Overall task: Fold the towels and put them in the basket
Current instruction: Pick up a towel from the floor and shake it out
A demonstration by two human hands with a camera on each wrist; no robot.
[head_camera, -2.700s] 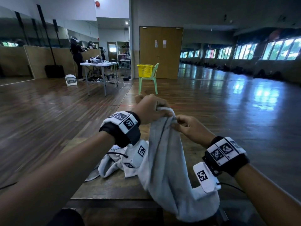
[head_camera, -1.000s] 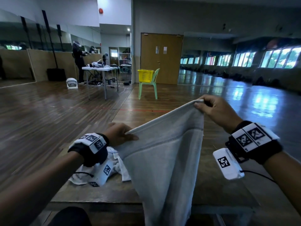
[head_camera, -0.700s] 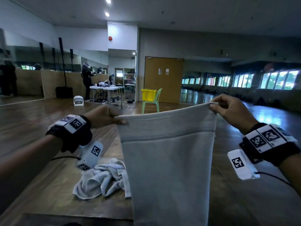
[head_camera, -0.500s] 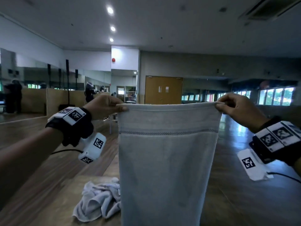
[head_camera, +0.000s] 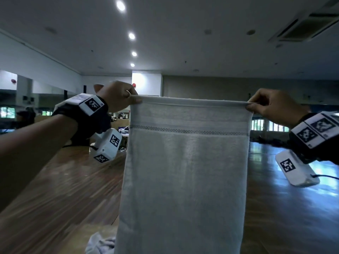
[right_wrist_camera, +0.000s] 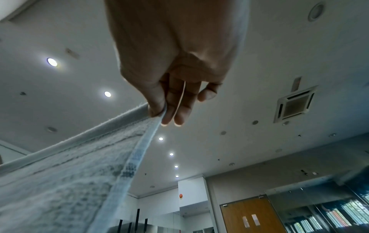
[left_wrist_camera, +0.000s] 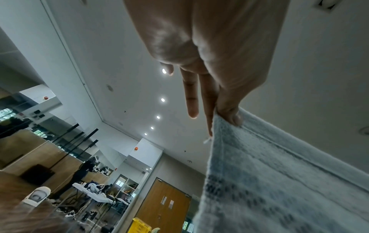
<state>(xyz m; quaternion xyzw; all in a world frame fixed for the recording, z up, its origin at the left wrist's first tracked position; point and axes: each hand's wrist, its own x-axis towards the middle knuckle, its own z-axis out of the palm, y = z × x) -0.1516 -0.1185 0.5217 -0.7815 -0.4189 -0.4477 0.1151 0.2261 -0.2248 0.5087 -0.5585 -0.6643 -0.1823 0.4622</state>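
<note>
Towel (head_camera: 183, 171) is hanging flat in the air, stretched between both hands above the counter (head_camera: 60, 208), lower end running out of frame. Left hand (head_camera: 117, 96) is pinching the top-left corner, thumb against fingers (left_wrist_camera: 229, 113); the other fingers are sticking out straight. A second towel (head_camera: 100, 244), crumpled, is lying on the counter near the front edge. Right hand (head_camera: 271, 105) is pinching the top-right corner the same way. Judging: soft, light, limp cloth, sagging unless kept taut; corners or the hemmed top edge are the best hold. Basket (left_wrist_camera: 140, 227) is sitting well away.
</note>
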